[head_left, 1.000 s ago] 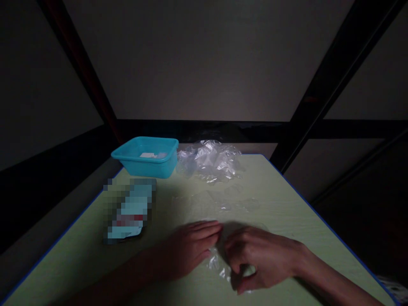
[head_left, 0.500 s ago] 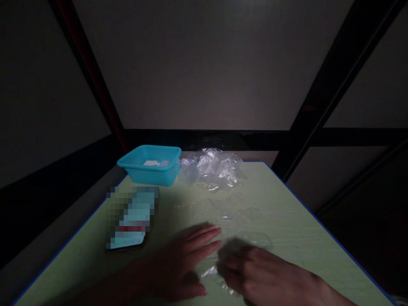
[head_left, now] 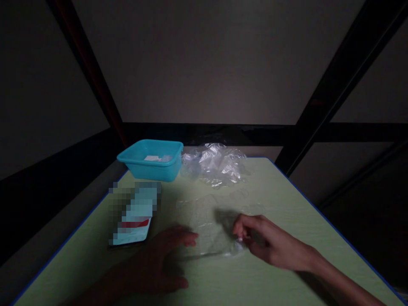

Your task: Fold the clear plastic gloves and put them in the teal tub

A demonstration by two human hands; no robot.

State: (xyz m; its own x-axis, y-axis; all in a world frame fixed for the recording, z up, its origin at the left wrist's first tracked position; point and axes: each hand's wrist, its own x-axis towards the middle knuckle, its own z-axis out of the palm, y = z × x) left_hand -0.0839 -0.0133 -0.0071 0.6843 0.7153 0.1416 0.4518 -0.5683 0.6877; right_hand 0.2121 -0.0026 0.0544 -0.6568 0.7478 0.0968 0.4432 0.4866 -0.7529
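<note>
Clear plastic film (head_left: 207, 231) lies, in the head view, between the two hands and just beyond them, on the pale green table (head_left: 302, 229). It is mostly spread out, though not smooth: thin, glossy, almost invisible save for creases and bright glints along its near edge. The right hand (head_left: 274, 244) has its fingertips closed in a pinch, seemingly on the film's near right part, where a small white glint shows. The left hand (head_left: 156, 259) is released, its fingers loosely curved and parted beside the film; whether it touches the surface, I cannot tell. Farther out, ahead of both hands, sits a heap of crumpled plastic (head_left: 216, 165), puffy and silvery, not flattened like the near piece. To its left, a turquoise basket (head_left: 153, 171) with smooth, sloping walls holds white pieces (head_left: 152, 158). A flat phone (head_left: 137, 236), partly pixelated, lies beyond and left of the left hand.
</note>
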